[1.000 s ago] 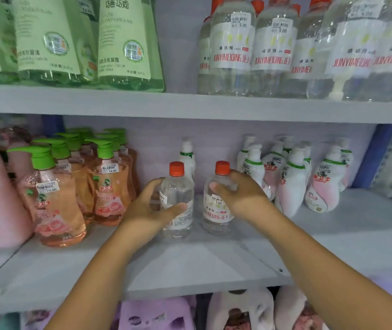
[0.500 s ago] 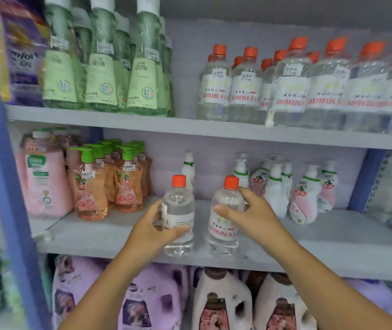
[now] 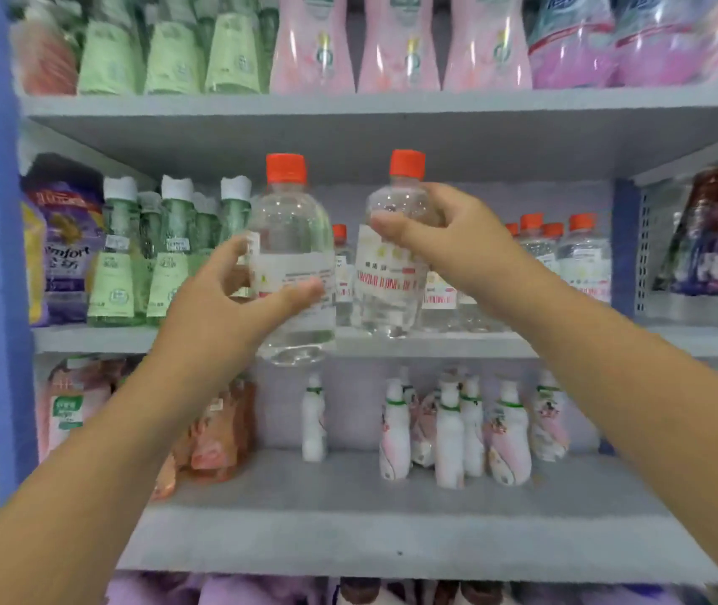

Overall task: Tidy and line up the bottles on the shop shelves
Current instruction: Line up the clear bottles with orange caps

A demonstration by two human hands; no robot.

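Clear bottles are up in both hands, left hand [image 3: 235,307] gripping the left bottle [image 3: 291,272], right hand [image 3: 444,238] gripping the right bottle [image 3: 392,272], not yet lined up with their matching row [image 3: 566,251] on the middle shelf [image 3: 435,342].

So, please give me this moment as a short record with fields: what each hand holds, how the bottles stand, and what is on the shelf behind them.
left hand: grips the left clear bottle around its label, orange cap up
right hand: grips the right clear bottle near its shoulder, orange cap up
bottle pose: both upright, raised in front of the middle shelf
behind: matching orange-capped bottles on that shelf, green bottles at its left
shelf below: white and pink pump bottles
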